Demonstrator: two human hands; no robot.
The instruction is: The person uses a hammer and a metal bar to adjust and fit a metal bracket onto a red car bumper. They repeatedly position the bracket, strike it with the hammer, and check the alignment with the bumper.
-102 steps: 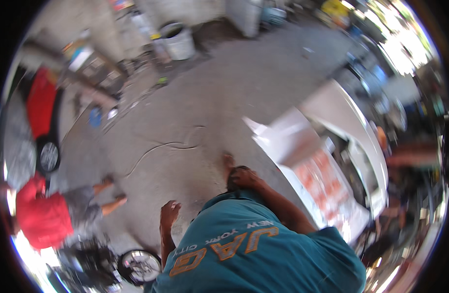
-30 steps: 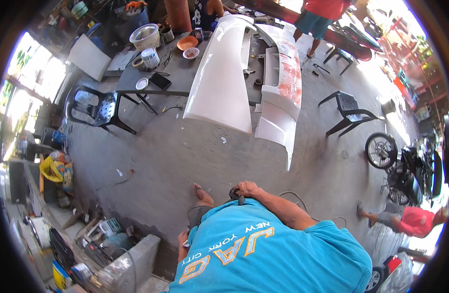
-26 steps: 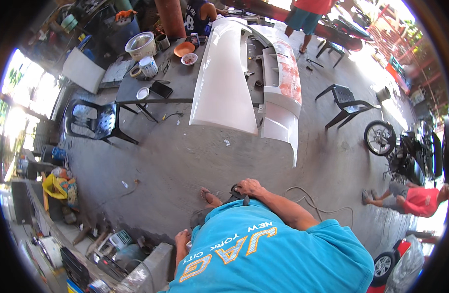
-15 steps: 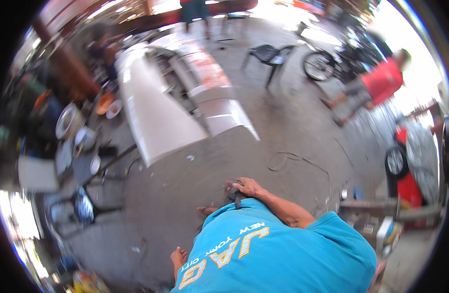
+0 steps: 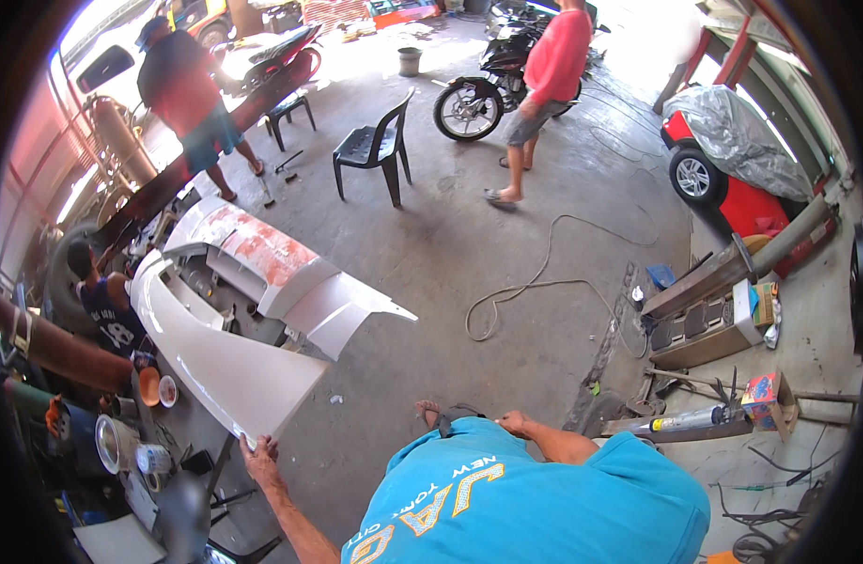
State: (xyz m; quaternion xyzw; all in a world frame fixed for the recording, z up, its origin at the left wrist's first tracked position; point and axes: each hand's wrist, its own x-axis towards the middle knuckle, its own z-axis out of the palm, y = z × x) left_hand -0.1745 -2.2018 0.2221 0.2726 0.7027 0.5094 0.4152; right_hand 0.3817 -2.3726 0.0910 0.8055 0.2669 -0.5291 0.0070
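Note:
A large pale car bumper [image 5: 229, 362] lies at the left, curving back on itself, with reddish patches on its far section [image 5: 267, 254]. My left hand [image 5: 260, 461] is at the near lower corner of the bumper, its fingers and thumb around the edge. Close to my waist, my right hand [image 5: 514, 423] rests by the hem of my blue shirt [image 5: 535, 498]; its fingers are partly hidden. One of my feet [image 5: 429, 411] shows just beyond the shirt.
A dark plastic chair [image 5: 373, 150] and a motorcycle [image 5: 492, 94] stand farther off. One person [image 5: 549, 75] walks there; another [image 5: 182, 94] stands far left, and a third [image 5: 107, 301] is low behind the bumper. A cable [image 5: 535, 287] loops on the floor. Buckets [image 5: 116, 442] crowd the left.
My view has swung to the right. My left hand has gone from beside my body out to the bumper's corner. My right hand has stayed near my waist, now more covered.

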